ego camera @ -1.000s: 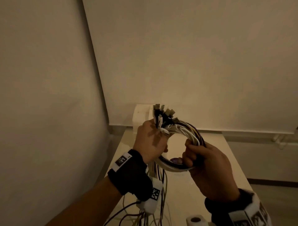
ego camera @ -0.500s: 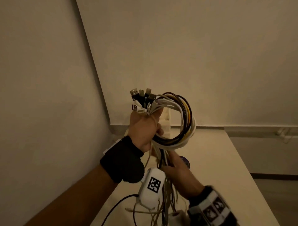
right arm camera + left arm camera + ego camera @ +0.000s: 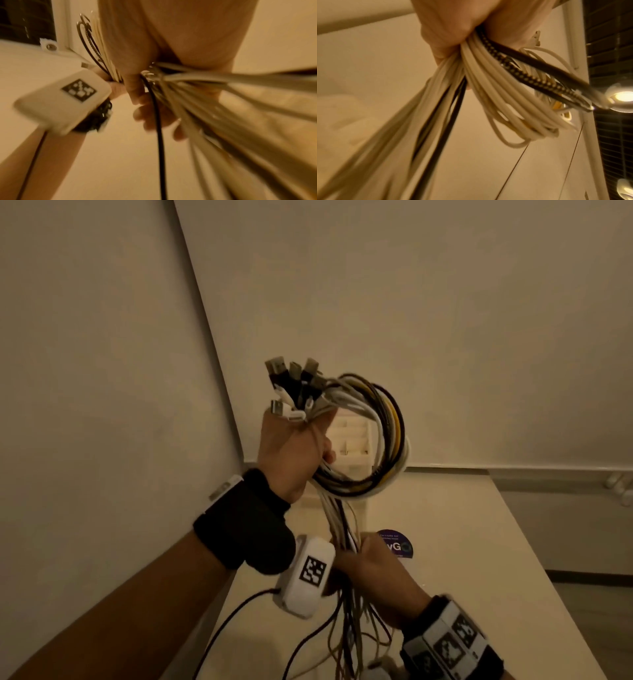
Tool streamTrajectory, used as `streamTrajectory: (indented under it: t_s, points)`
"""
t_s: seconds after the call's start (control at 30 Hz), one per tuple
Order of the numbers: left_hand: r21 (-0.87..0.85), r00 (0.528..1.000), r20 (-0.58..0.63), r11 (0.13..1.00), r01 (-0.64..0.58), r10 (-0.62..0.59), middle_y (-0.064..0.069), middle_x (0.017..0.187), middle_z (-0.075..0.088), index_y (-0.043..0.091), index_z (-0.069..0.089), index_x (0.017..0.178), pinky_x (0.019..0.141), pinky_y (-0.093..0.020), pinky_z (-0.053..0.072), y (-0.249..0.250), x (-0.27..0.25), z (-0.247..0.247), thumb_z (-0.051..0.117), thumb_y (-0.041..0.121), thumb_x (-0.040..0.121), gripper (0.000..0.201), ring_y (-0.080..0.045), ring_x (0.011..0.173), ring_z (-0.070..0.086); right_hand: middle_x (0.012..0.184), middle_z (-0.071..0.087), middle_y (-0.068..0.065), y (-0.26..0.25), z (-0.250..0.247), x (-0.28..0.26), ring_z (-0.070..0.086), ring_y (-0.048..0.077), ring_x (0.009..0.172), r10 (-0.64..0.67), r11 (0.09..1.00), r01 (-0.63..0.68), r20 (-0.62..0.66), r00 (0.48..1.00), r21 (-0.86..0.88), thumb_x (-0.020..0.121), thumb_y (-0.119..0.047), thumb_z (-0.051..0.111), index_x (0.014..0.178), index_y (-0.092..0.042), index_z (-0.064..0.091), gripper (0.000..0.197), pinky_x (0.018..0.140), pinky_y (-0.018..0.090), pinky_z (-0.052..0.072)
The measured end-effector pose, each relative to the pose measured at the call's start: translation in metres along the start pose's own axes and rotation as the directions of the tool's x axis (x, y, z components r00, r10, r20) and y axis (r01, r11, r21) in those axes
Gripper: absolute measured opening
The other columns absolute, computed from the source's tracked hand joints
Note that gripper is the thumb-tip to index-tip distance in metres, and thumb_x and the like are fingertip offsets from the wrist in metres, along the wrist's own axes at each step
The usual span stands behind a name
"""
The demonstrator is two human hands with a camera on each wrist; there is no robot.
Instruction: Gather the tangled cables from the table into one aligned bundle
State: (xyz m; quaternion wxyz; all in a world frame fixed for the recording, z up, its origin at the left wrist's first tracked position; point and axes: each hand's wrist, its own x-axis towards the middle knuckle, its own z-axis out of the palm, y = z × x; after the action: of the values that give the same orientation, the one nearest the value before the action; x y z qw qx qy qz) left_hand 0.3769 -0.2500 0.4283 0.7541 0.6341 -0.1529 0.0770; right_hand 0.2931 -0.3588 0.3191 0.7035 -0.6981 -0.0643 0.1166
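Cables (image 3: 383, 436) hang above the table (image 3: 479, 542), looped once beside the left hand (image 3: 291, 453), which clenches them just under the USB plugs (image 3: 291, 381) so the ends stay level; below it, the right hand (image 3: 373, 577) grips the trailing strands, probably to draw them straight.

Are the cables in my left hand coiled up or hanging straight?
Partly coiled: one loop hangs from the left hand; the loose tails run straight down into the right hand.

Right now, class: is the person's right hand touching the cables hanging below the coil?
Touching. In the right wrist view the right hand has its fingers curled round the hanging cables; the head view shows the same grip.
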Motion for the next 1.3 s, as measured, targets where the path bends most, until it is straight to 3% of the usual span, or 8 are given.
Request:
streamTrajectory:
  t_s: [0.23,0.37,0.5,0.6,0.73,0.97,1.13,1.3]
  points:
    - [0.269,0.987,-0.109,0.959,-0.086,0.119,0.009,0.050,0.055,0.021,0.057,0.081,0.050,-0.034,0.049,0.004,0.015,-0.026,0.066,0.017,0.090,0.013,-0.018,0.039,0.046,0.049,0.037,0.003,0.015,0.000,-0.024,0.035,0.017,0.039,0.290,0.957,-0.290,-0.056,0.955,0.010,0.090,-0.036,0.063,0.062,-0.015,0.047,0.039,0.045,0.027,0.036]
    - [0.462,0.962,-0.050,0.860,-0.217,0.270,0.000,0.068,0.067,0.041,0.062,0.082,0.046,-0.033,0.053,0.004,0.020,-0.040,0.061,0.003,0.088,0.038,-0.025,0.047,0.062,0.056,0.056,0.005,0.011,-0.012,-0.027,0.059,0.021,0.052,0.258,0.947,-0.261,-0.039,0.965,-0.189,0.091,-0.033,0.062,0.071,-0.011,0.056,0.031,0.061,0.034,0.054]
    - [0.688,0.921,0.056,0.653,-0.316,0.386,0.000,0.073,0.068,0.017,0.060,0.089,0.049,-0.018,0.048,0.003,0.026,-0.058,0.059,0.005,0.086,0.012,-0.011,0.051,0.062,0.060,0.064,0.003,0.013,-0.017,-0.039,0.066,0.015,0.056,0.214,0.892,-0.248,-0.130,0.968,-0.377,0.093,-0.028,0.059,0.078,-0.017,0.058,0.018,0.061,0.025,0.056]
    - [0.761,0.931,0.077,0.582,-0.286,0.357,0.010,0.073,0.065,0.020,0.058,0.094,0.053,-0.004,0.041,-0.003,0.022,-0.066,0.059,0.005,0.086,0.017,-0.009,0.059,0.063,0.065,0.060,-0.003,0.005,-0.021,-0.051,0.058,0.006,0.055,0.085,0.751,-0.189,-0.190,0.978,-0.632,0.094,-0.033,0.055,0.078,-0.030,0.049,0.017,0.054,0.013,0.045]
    - [0.828,0.912,0.139,0.460,-0.321,0.386,-0.009,0.098,0.072,0.006,0.066,0.107,0.070,-0.008,0.035,-0.006,0.018,-0.076,0.062,0.006,0.086,0.022,-0.029,0.092,0.066,0.074,0.058,-0.007,-0.017,-0.029,-0.066,0.060,0.012,0.073,-0.042,0.522,-0.179,-0.235,0.971,-0.834,0.093,-0.038,0.054,0.095,-0.030,0.051,0.009,0.064,0.016,0.045]
    - [0.848,0.848,0.222,0.334,-0.412,0.481,-0.008,0.096,0.072,0.008,0.068,0.107,0.068,-0.002,0.031,0.001,0.019,-0.081,0.062,0.012,0.085,0.023,-0.025,0.088,0.064,0.073,0.061,-0.003,-0.017,-0.040,-0.069,0.054,0.009,0.058,0.000,0.585,-0.167,-0.206,0.979,-0.794,0.094,-0.028,0.053,0.090,-0.026,0.054,0.004,0.056,0.021,0.044]
    - [0.787,0.805,0.362,0.310,-0.534,0.470,-0.002,0.063,0.059,0.008,0.058,0.078,0.056,0.005,0.028,0.011,0.010,-0.068,0.054,-0.002,0.074,0.012,-0.025,0.065,0.050,0.071,0.060,-0.004,-0.009,-0.042,-0.062,0.054,0.009,0.058,0.024,0.566,-0.164,-0.183,0.983,-0.808,0.095,-0.041,0.051,0.090,-0.028,0.057,0.015,0.054,0.018,0.043]
    - [0.819,0.889,0.402,0.346,-0.457,0.221,0.017,0.061,0.046,0.020,0.051,0.074,0.048,-0.005,0.037,0.004,0.010,-0.077,0.049,0.021,0.082,0.008,-0.015,0.051,0.055,0.067,0.056,-0.013,-0.032,-0.052,-0.078,0.057,0.008,0.063,-0.077,0.425,-0.050,-0.090,0.993,-0.904,0.090,-0.045,0.056,0.079,-0.037,0.046,0.016,0.060,0.021,0.046]
